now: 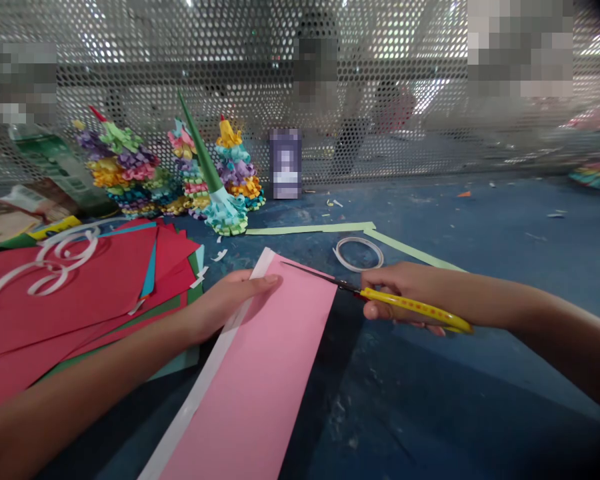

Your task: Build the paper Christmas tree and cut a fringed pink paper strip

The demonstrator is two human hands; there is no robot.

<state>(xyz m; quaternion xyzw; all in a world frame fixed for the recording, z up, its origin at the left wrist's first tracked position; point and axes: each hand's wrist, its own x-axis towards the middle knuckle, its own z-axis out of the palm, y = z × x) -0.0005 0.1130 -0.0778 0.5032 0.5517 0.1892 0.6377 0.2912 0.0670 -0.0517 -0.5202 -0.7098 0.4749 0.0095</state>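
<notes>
A long sheet of pink paper (280,360) with a white strip down its left edge slants across the middle. My left hand (230,297) pinches its upper left edge, thumb on top. My right hand (400,293) grips yellow-handled scissors (420,307), whose dark blades lie across the far end of the sheet, just inside its short edge. The scissors' far tip comes close to my left thumb. Just beyond my right hand, a coiled white paper strip (359,255) rests on the blue table (460,407).
Red paper sheets (95,280) with white curls on top lie left, over green ones. Fringed paper cones (227,213), a green bottle (55,163) and a blurred upright box (285,163) stand before a perforated metal panel (155,73). A pale green strip (310,229) runs behind the coil.
</notes>
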